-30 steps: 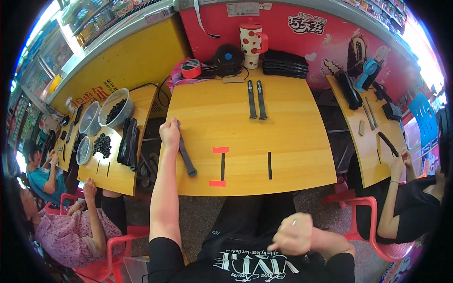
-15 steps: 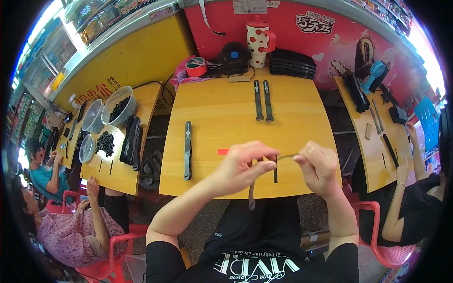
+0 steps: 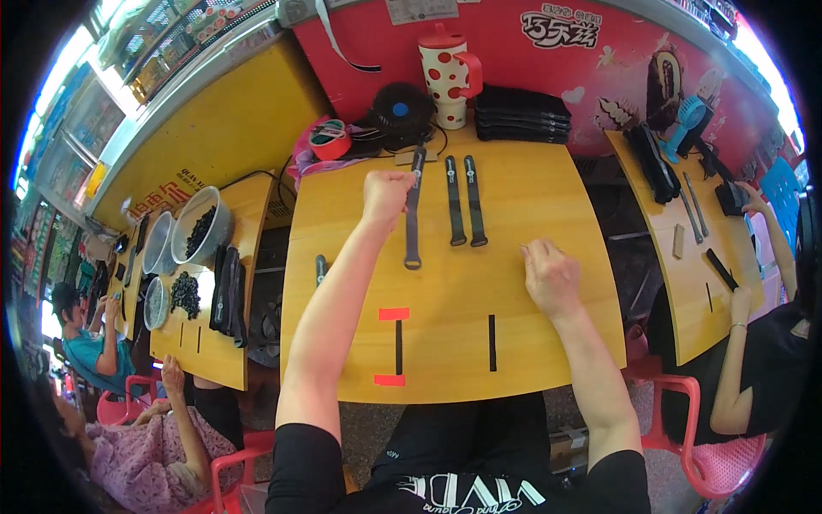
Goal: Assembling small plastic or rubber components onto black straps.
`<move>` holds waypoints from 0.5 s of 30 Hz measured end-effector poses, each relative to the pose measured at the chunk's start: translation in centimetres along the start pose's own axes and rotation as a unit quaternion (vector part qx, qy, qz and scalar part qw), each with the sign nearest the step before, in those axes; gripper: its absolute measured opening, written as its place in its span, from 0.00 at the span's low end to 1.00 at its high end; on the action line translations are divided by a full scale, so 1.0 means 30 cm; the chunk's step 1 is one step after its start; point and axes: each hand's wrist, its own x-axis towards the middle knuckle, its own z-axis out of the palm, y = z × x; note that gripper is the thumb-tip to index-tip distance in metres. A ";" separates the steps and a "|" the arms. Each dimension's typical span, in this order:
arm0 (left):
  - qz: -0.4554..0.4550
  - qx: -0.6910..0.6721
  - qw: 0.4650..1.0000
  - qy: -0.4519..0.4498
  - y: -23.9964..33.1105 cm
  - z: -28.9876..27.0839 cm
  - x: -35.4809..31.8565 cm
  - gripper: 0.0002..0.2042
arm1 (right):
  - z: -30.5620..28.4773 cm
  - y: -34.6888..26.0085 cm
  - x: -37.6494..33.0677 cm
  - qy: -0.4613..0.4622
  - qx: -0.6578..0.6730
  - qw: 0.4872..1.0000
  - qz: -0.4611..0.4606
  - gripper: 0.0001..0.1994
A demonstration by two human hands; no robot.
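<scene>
My left hand (image 3: 385,193) reaches to the far side of the yellow table (image 3: 531,360), its fist closed on the upper part of a long black strap (image 3: 413,231). The strap lies lengthwise on the table, just left of two similar black straps (image 3: 463,201) laid side by side. My right hand (image 3: 548,276) rests knuckles-up on the table to the right, fingers curled, with nothing visible in it. Another black strap (image 3: 319,267) lies by the left edge, partly hidden by my left forearm.
Red tape marks (image 3: 394,313) and black lines (image 3: 492,343) mark the near table. At the back stand a dotted red-and-white mug (image 3: 447,73), a black fan (image 3: 401,111), stacked black straps (image 3: 522,116) and a tape roll (image 3: 330,141). Bowls (image 3: 201,227) and seated people flank both sides.
Both hands held the strap near the table's front half a second ago. The left hand has carried it to the far side beside the two straps; the right hand let go and rests down.
</scene>
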 end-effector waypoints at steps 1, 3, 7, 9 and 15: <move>-0.013 0.037 0.999 0.011 -0.028 0.019 0.045 0.08 | 0.002 0.004 -0.003 -0.032 -0.015 0.999 -0.003 0.06; -0.020 0.040 0.999 0.029 -0.085 0.046 0.093 0.08 | 0.020 0.004 -0.003 -0.028 -0.011 1.000 0.005 0.06; 0.013 0.104 0.993 0.049 -0.086 0.106 0.096 0.07 | 0.016 0.019 0.004 -0.045 -0.030 0.998 0.013 0.07; 0.005 0.131 0.990 0.047 -0.066 0.112 0.088 0.07 | 0.011 0.019 0.008 -0.051 -0.038 0.998 0.016 0.07; 0.117 0.263 0.953 0.096 -0.123 0.123 0.115 0.08 | 0.017 0.016 0.011 -0.050 -0.040 0.998 0.009 0.07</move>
